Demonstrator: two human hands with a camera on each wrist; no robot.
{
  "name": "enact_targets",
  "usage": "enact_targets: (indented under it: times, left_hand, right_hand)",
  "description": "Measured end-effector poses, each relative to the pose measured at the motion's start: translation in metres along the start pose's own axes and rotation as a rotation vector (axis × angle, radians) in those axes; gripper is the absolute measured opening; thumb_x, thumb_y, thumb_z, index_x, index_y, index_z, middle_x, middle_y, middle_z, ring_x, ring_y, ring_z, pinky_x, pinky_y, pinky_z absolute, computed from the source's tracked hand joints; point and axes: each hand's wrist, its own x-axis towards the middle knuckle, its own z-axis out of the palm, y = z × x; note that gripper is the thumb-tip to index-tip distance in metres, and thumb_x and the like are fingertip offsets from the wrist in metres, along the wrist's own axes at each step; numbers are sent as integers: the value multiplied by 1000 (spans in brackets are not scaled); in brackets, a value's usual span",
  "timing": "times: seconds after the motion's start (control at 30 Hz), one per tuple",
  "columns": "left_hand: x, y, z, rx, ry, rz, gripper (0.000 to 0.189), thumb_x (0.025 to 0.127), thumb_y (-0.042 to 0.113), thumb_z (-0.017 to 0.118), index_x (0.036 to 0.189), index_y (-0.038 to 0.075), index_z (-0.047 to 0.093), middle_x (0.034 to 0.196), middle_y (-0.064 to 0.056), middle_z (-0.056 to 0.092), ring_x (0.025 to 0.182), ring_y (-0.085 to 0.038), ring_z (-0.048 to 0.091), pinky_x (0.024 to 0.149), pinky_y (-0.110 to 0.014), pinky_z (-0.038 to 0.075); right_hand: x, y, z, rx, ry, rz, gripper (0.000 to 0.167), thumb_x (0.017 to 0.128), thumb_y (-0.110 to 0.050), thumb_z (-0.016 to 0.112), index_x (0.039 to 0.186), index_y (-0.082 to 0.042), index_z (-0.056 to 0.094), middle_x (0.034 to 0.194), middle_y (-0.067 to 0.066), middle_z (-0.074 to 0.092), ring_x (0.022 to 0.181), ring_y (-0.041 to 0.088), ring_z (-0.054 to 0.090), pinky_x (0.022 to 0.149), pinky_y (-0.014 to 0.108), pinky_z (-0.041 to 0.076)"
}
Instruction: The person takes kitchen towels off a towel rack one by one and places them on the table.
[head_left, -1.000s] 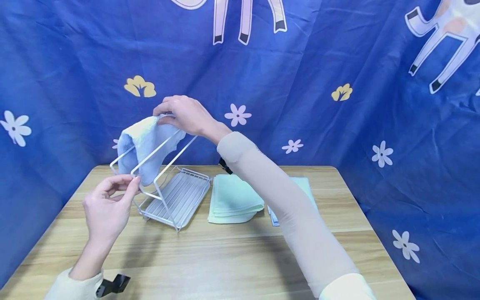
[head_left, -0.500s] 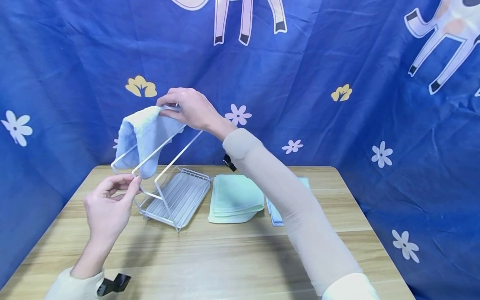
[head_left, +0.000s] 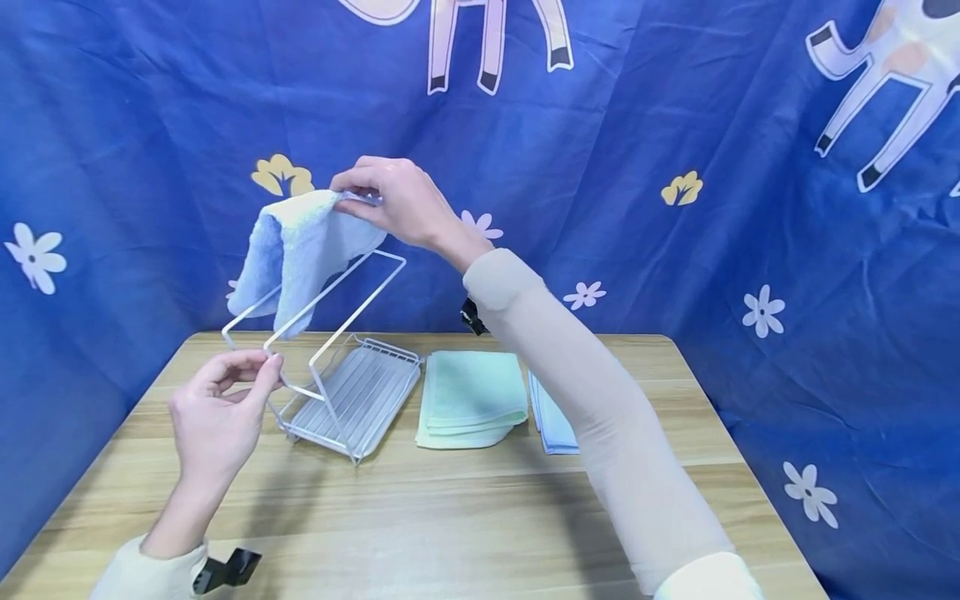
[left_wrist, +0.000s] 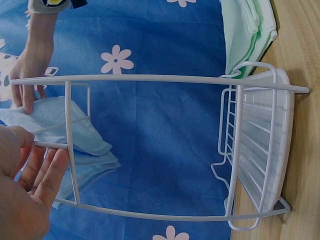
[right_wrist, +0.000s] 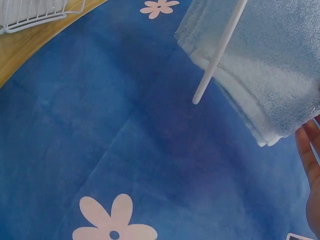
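Note:
My right hand pinches a light blue towel by its top fold, above and behind the upper bars of a white wire rack. The folded towel hangs in two layers, its lower ends overlapping the top bars in the head view. At the rack's near side, my left hand pinches an upper bar between thumb and fingers. In the right wrist view, a white bar crosses in front of the towel, and my right hand shows only partly at the edge.
The rack's ribbed base tray rests on the wooden table. Right of it lies a stack of folded mint green cloths, then folded blue cloths partly behind the right sleeve. A blue patterned curtain stands behind the table.
My right hand has lifted the towel up and slightly right, so its ends hang higher against the rack bars. My left hand has stayed at the same bar.

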Motion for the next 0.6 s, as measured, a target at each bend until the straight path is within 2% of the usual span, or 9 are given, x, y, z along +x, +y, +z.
enact_targets:
  times: [0.17, 0.37, 0.6]
  left_hand:
    - [1, -1, 0, -11, 7, -4, 6, 88, -8, 76, 94, -8, 75, 77, 31, 71, 64, 14, 68, 61, -3, 54]
    - [-3, 4, -1, 2, 13, 1, 6, 89, -9, 76, 95, -9, 74, 78, 32, 71, 65, 14, 67, 61, -3, 54]
    - [-8, 11, -2, 16, 19, 1, 7, 89, -6, 78, 92, -1, 76, 78, 32, 71, 64, 14, 67, 60, -3, 54]
  right_hand:
    - [-1, 2, -7, 9, 46, -30, 23, 98, -25, 77, 117, -11, 80, 102, 1, 76, 89, 8, 62, 81, 14, 49]
    - [-8, 3, -21, 14, 55, -37, 23, 100, -23, 75, 118, -9, 79, 104, 4, 76, 91, 10, 62, 83, 19, 51]
    - [-17, 4, -37, 33, 78, -42, 22, 101, -21, 74, 117, -7, 79, 104, 5, 76, 91, 11, 63, 85, 23, 55]
